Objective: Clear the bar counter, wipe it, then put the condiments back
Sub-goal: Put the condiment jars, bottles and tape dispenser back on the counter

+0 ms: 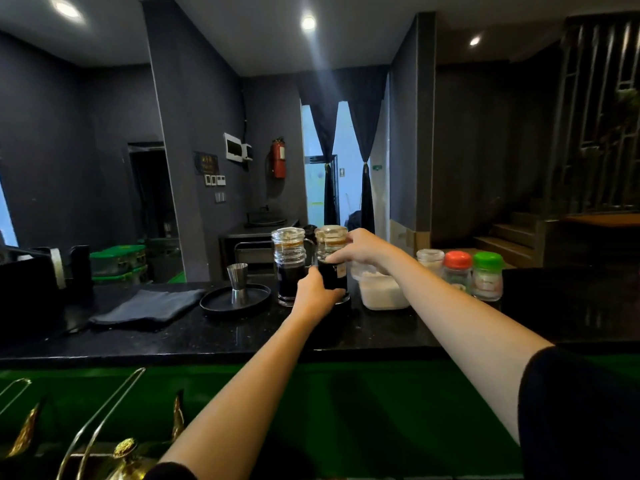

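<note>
The dark sauce bottle (334, 277) stands upright between my two hands: my left hand (317, 294) curls round its lower body, and my right hand (360, 249) grips its clear neck from the right. Its twin bottle (289, 268) stands just left of my left hand. A white tub (381, 294) sits below my right wrist, and a folded cloth (149, 308) lies farther left on the black surface (207, 337).

Black glossy counter (207, 337) in front of me. On it, left to right: black box (27, 285), folded dark cloth (149, 308), round black tray (214, 303), left sauce bottle (289, 268) just beside right sauce bottle (332, 237), plastic tub (381, 292) of white powder, then clear-lid jar (430, 259), red-lid jar (458, 268), green-lid jar (487, 275) in a row.
</note>
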